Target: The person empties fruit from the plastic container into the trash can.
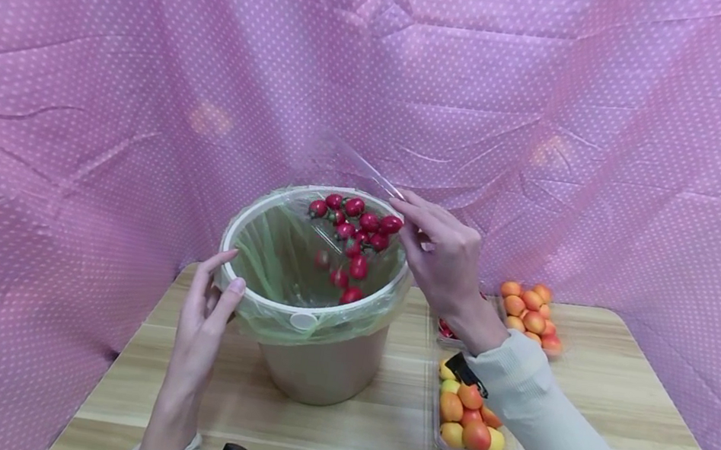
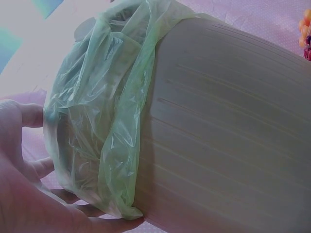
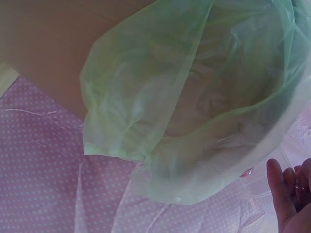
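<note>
A trash bin (image 1: 323, 366), lined with a thin green plastic bag (image 1: 277, 323), stands on the table. My left hand (image 1: 200, 333) holds its white rim from the left; the left wrist view shows the fingers spread against the bagged edge. Above the bin's far right side, my right hand (image 1: 442, 256) pinches the edge of a clear plastic box (image 1: 368, 168), which is tipped steeply. Cherry tomatoes (image 1: 358, 267) tumble from it into the bin, some blurred in mid-air. In the right wrist view my right hand (image 3: 294, 194) is partly visible beyond the bag (image 3: 141, 97).
On the right of the table (image 1: 611, 414) sit a clear box of orange and yellow fruit (image 1: 468, 413) and another of orange fruit (image 1: 528, 310). Red fruit (image 1: 446, 329) shows partly behind my right wrist. Pink dotted cloth (image 1: 383, 67) hangs around the table.
</note>
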The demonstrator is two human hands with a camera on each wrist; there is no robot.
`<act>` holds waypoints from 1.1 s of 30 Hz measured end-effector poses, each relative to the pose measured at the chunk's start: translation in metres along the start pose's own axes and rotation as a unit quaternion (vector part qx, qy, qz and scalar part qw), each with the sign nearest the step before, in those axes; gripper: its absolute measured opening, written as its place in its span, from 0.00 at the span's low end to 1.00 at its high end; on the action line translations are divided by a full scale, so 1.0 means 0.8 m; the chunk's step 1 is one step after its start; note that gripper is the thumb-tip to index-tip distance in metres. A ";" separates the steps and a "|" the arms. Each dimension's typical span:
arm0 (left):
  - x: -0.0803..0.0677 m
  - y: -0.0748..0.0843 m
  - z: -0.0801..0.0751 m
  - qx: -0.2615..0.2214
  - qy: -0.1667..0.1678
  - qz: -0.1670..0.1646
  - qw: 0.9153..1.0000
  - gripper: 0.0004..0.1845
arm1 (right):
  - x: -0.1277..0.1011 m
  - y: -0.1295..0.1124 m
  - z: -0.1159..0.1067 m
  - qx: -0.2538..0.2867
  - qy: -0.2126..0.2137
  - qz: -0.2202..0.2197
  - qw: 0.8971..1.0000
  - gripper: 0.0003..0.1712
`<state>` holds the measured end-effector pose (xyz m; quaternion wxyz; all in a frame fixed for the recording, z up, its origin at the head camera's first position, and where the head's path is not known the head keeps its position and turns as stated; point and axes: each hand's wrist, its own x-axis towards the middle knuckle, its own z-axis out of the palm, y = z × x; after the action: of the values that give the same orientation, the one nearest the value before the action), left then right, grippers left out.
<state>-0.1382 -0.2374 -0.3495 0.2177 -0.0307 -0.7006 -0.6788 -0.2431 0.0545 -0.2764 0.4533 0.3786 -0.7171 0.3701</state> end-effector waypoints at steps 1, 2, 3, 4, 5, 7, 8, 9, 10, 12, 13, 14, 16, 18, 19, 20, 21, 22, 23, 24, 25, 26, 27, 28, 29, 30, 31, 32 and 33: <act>0.000 0.000 0.000 0.001 0.001 0.001 1.000 0.24 | 0.000 0.000 0.000 0.000 0.001 -0.002 1.000 0.17; 0.000 0.000 0.000 0.002 0.002 0.002 1.000 0.24 | 0.000 0.000 0.000 -0.001 0.001 -0.003 1.000 0.16; 0.000 0.000 0.000 0.003 0.002 0.003 1.000 0.24 | 0.000 -0.001 0.000 -0.002 0.001 -0.006 1.000 0.16; 0.000 0.000 0.000 0.003 0.002 0.003 1.000 0.24 | 0.000 -0.001 -0.001 -0.003 0.001 -0.009 1.000 0.16; 0.000 0.000 0.000 0.004 0.002 0.004 1.000 0.24 | 0.000 -0.002 -0.001 -0.003 0.001 -0.011 1.000 0.16; 0.000 -0.001 0.000 0.004 0.001 0.006 1.000 0.24 | 0.000 -0.003 -0.001 -0.006 0.000 -0.017 1.000 0.15; 0.000 -0.001 -0.001 0.004 0.000 0.007 1.000 0.24 | 0.000 -0.004 -0.001 -0.007 0.000 -0.020 1.000 0.15; 0.000 -0.002 -0.001 0.003 0.000 0.007 1.000 0.24 | 0.000 -0.004 -0.001 -0.008 0.001 -0.023 1.000 0.15; 0.000 -0.002 -0.001 0.003 0.000 0.008 1.000 0.24 | 0.000 -0.004 -0.001 -0.009 0.001 -0.026 1.000 0.15; 0.000 -0.002 -0.001 0.003 0.001 0.010 1.000 0.24 | 0.000 -0.004 -0.001 -0.012 0.002 -0.033 0.999 0.15; 0.000 -0.002 -0.001 0.004 0.002 0.010 1.000 0.24 | 0.000 -0.003 -0.001 -0.012 0.002 -0.037 0.999 0.16; 0.000 -0.002 0.000 0.004 0.003 0.010 1.000 0.24 | 0.000 -0.003 -0.001 -0.012 0.002 -0.040 0.999 0.16; 0.000 -0.001 0.000 0.003 0.004 0.010 1.000 0.24 | -0.001 -0.002 -0.001 -0.012 0.003 -0.049 0.999 0.17; 0.000 -0.001 0.000 0.003 0.004 0.010 1.000 0.24 | -0.001 -0.002 -0.001 -0.013 0.005 -0.057 0.998 0.17; 0.000 -0.001 0.000 0.002 0.004 0.010 1.000 0.24 | -0.001 -0.002 -0.001 -0.014 0.007 -0.061 0.998 0.17; 0.001 -0.001 0.000 0.001 0.002 0.011 1.000 0.24 | -0.001 -0.002 -0.001 -0.016 0.009 -0.065 0.998 0.17; 0.001 -0.001 0.000 0.000 0.002 0.011 1.000 0.24 | 0.000 -0.002 -0.001 -0.018 0.012 -0.069 0.997 0.17; 0.001 -0.001 0.000 0.000 0.001 0.011 1.000 0.24 | 0.000 -0.003 0.000 -0.019 0.015 -0.074 0.997 0.17; 0.001 -0.001 0.000 0.000 0.001 0.011 1.000 0.24 | 0.001 -0.003 0.000 -0.022 0.018 -0.079 0.996 0.17; 0.001 -0.002 0.000 0.000 0.001 0.011 1.000 0.24 | 0.001 -0.004 0.000 -0.024 0.021 -0.084 0.996 0.17; 0.001 -0.002 0.000 0.001 0.001 0.011 1.000 0.24 | 0.002 -0.005 0.001 -0.027 0.023 -0.089 0.995 0.17; 0.001 -0.002 0.000 0.001 0.001 0.011 1.000 0.24 | 0.002 -0.006 0.001 -0.028 0.025 -0.094 0.995 0.16; 0.001 -0.002 0.000 0.001 0.001 0.010 1.000 0.24 | 0.003 -0.006 0.001 -0.029 0.025 -0.099 0.994 0.16; 0.001 -0.002 0.000 0.000 0.001 0.010 1.000 0.24 | 0.004 -0.007 0.001 -0.030 0.025 -0.103 0.994 0.16; 0.001 -0.002 0.000 -0.001 0.000 0.011 1.000 0.24 | 0.004 -0.008 0.001 -0.031 0.025 -0.107 0.993 0.16; 0.001 -0.002 0.000 -0.003 -0.001 0.011 1.000 0.24 | 0.005 -0.008 0.001 -0.032 0.024 -0.111 0.993 0.16; 0.001 -0.002 0.000 -0.004 -0.001 0.012 1.000 0.24 | 0.005 -0.009 0.001 -0.031 0.024 -0.115 0.993 0.16; 0.002 -0.002 0.000 -0.005 -0.002 0.013 1.000 0.24 | 0.006 -0.009 0.001 -0.032 0.024 -0.119 0.992 0.16; 0.002 -0.002 0.000 -0.006 -0.003 0.014 1.000 0.24 | 0.006 -0.009 0.001 -0.033 0.025 -0.123 0.992 0.16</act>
<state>-0.1400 -0.2378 -0.3503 0.2245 -0.0441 -0.6965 -0.6802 -0.2384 0.0498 -0.2706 0.5255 0.4389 -0.6656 0.2969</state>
